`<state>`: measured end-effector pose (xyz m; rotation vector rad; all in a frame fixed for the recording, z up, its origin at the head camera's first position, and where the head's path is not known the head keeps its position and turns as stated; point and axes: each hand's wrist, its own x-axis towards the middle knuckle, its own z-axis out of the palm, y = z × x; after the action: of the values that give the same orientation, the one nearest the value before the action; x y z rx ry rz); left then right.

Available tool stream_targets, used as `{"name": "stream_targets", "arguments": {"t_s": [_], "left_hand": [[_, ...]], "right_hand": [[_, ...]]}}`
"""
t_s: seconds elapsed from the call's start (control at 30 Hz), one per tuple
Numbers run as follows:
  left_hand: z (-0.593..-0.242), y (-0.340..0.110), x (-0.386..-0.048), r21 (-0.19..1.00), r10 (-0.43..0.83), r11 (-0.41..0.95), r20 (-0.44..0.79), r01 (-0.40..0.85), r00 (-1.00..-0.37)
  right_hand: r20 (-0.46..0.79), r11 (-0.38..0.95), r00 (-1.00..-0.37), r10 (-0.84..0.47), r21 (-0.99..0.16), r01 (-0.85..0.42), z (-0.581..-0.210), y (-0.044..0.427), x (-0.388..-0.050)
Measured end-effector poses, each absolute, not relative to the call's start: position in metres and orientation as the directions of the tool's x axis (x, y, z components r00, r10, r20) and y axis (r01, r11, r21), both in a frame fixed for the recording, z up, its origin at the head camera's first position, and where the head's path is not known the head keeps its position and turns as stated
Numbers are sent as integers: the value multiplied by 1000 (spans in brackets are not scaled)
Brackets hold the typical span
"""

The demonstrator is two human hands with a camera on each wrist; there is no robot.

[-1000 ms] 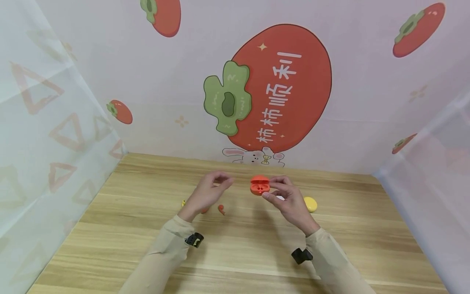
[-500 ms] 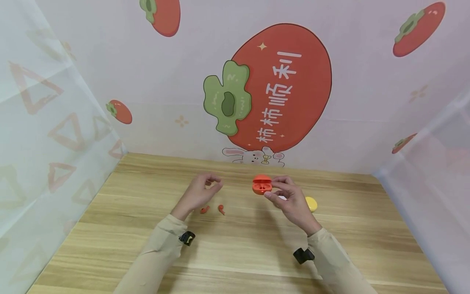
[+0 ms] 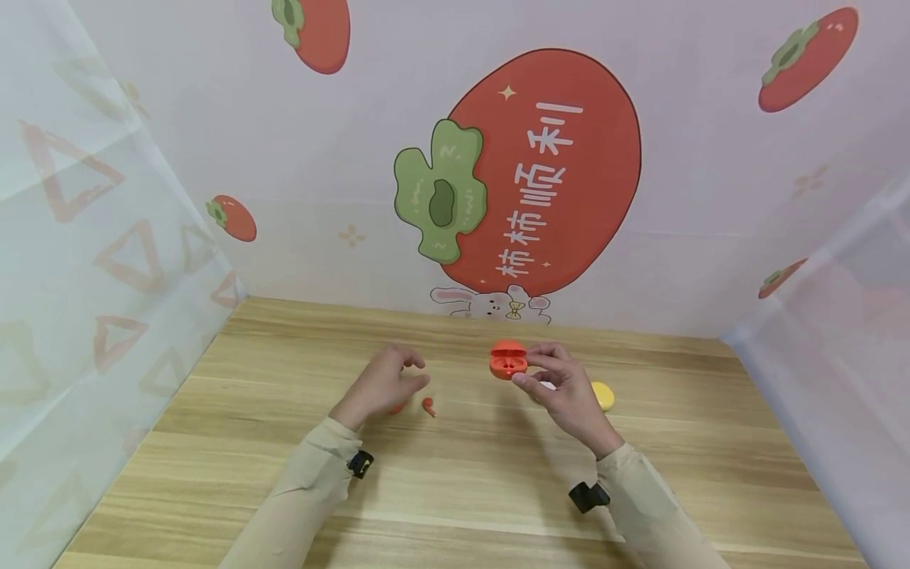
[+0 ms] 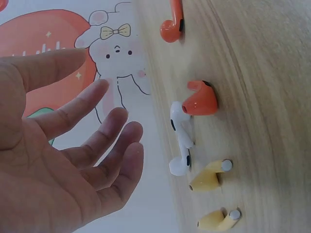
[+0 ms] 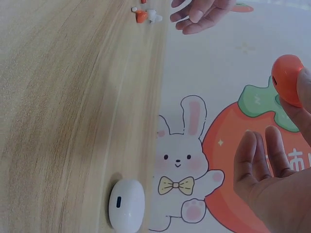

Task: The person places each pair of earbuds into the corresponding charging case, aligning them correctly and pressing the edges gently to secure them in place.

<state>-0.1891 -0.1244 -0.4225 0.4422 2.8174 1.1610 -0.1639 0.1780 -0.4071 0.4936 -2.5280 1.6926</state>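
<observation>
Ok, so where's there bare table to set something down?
Between the left sleeve and right sleeve, and from the yellow case over to the right wall. It's crowded near the left grip: orange earbuds, white earbuds, yellow earbuds.

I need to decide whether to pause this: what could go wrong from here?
The right hand pinches the open red case by one side, above the table, so it might slip or its lid might swing shut. The left hand, holding nothing, is near a loose red earbud; in the left wrist view that one appears right next to a white earbud, so a reach might nudge the wrong one.
</observation>
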Motion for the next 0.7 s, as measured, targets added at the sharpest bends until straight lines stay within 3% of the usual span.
{"name": "stream_targets", "arguments": {"t_s": [0.37,0.7], "left_hand": [[-426,-128,-184,464,301,849,-30,253,-953],[-426,-133,-176,260,321,919,-62,295,-945]], "right_hand": [[236,348,-944,-229,-886,-306,-411,179,-164],[243,358,-943,-229,-879,-314,-411,178,-163]]}}
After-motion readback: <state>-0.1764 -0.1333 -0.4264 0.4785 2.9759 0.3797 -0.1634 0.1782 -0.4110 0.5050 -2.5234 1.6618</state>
